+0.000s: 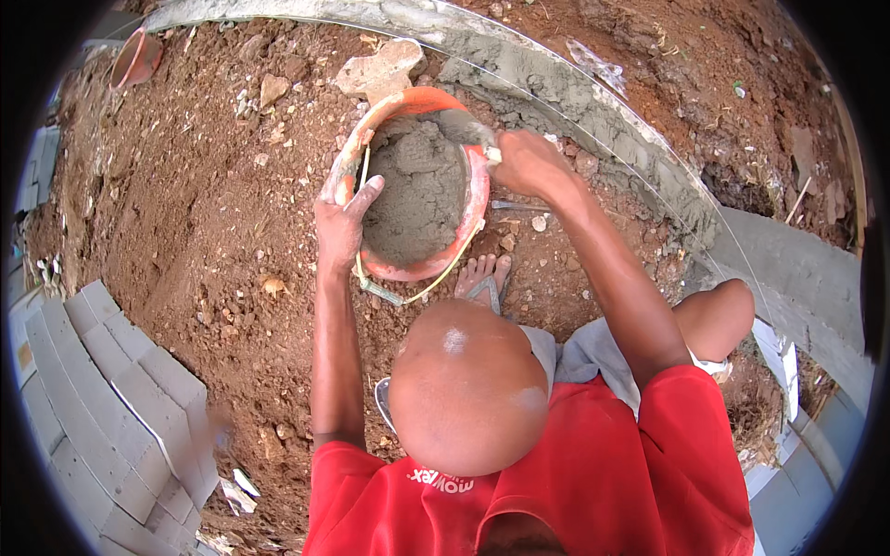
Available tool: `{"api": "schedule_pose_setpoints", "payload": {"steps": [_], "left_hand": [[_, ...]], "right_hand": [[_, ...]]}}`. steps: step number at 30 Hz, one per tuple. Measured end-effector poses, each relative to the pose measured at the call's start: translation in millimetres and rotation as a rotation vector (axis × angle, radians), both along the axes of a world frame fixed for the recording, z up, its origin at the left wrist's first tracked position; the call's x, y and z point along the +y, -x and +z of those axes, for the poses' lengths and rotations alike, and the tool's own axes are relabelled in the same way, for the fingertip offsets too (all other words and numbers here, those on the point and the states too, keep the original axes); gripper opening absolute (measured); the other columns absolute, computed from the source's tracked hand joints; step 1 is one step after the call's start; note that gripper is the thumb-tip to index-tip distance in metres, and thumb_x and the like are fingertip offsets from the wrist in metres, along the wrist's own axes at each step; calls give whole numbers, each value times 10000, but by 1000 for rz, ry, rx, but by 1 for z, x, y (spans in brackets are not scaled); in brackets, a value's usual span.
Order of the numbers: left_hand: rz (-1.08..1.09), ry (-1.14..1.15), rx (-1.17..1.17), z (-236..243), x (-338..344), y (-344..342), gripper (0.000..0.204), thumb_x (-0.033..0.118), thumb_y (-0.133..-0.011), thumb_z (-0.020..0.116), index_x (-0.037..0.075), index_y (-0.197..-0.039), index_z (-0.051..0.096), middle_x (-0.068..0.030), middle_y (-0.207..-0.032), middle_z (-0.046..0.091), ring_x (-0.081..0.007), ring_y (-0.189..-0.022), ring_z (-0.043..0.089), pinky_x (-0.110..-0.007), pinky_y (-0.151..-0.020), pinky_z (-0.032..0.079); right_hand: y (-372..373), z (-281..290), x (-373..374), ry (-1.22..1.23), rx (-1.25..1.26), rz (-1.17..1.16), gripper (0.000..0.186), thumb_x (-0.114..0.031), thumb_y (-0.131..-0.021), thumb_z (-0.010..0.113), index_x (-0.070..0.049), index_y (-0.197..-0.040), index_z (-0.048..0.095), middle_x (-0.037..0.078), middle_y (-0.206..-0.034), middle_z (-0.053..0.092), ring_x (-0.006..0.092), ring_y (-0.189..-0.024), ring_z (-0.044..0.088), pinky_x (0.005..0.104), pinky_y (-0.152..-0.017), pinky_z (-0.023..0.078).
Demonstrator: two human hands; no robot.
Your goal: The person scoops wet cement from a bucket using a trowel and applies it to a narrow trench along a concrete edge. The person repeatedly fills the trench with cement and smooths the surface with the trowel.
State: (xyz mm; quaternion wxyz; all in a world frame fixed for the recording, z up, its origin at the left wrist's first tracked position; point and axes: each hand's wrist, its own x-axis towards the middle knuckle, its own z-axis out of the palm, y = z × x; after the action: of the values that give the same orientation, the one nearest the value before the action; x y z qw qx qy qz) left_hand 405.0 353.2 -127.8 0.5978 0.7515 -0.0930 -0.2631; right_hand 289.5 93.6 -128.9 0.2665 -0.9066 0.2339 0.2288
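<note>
An orange bucket [476,190] full of wet grey mortar [414,185] stands tilted on the soil in front of me. My left hand [341,221] grips its left rim, thumb over the edge on the mortar side and fingers outside. At the far right of the rim, my right hand [530,165] is closed round the handle of a trowel [469,128]. The blade, smeared grey and slightly blurred, reaches in over the mortar. The bucket's pale handle [443,278] hangs down round its near side.
A curved low wall [575,102] with fresh mortar and a taut string runs along the far right. Grey blocks [120,371] are stacked at the left. Another orange bucket [137,59] lies at the far left. A flat stone [380,70] sits behind the mortar bucket.
</note>
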Motion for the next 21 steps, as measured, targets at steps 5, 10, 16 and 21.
{"api": "schedule_pose_setpoints", "payload": {"steps": [5,10,16,21], "left_hand": [[55,72,-15,-13,5,-3,566,181,-928,808,-16,-1426,626,-86,-1343,678,-170,-1206,605,-329,-1089,434],[46,-7,-90,-17,15,-8,549,181,-942,785,-17,-1430,627,-94,-1355,679,-170,-1241,594,-335,-1112,417],[69,96,-33,-19,13,-9,541,197,-940,795,-25,-1408,637,-80,-1319,683,-160,-1197,603,-326,-1092,428],[117,71,-109,-28,-1,-8,537,194,-938,797,-35,-1398,641,-74,-1283,693,-160,-1158,616,-312,-1068,439]], "right_hand": [[19,17,110,-69,-355,157,191,-3,-744,621,83,-881,721,315,-867,707,477,-792,720,528,-746,581],[62,47,76,-203,-109,107,264,-91,-810,688,84,-1008,684,300,-955,715,473,-940,703,537,-835,545],[45,60,19,-110,46,-45,305,-147,-825,732,96,-1007,703,306,-933,723,472,-901,715,514,-813,561],[57,21,100,-108,-61,74,267,-85,-791,683,107,-975,710,355,-923,710,488,-876,722,525,-794,583]]}}
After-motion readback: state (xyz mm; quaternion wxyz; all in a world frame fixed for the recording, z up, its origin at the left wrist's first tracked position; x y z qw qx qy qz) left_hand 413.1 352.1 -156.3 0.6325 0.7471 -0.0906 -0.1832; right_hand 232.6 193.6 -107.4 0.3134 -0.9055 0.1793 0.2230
